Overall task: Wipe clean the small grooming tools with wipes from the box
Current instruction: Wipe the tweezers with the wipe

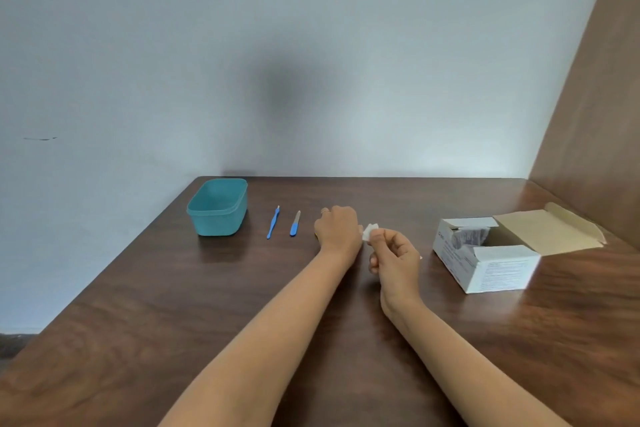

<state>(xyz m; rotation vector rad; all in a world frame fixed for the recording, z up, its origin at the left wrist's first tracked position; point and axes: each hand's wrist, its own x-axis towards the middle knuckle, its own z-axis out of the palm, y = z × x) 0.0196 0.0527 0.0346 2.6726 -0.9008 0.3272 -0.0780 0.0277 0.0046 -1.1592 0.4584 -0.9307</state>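
Right fingertips (376, 236) on wipe (369, 229), possibly crumpled.

2 bare forearms (277, 315), ring (325, 210) on left hand (337, 227)

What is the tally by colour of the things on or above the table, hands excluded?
Blue: 2, slim tool and nail file
Teal: 1, tub
White: 2, wipe and box
Total: 5, not counting anything hidden under the left hand

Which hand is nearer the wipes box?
Right. The right hand, pinching a wipe, is just left of the box; the left hand is farther left, nearer the blue-handled file.
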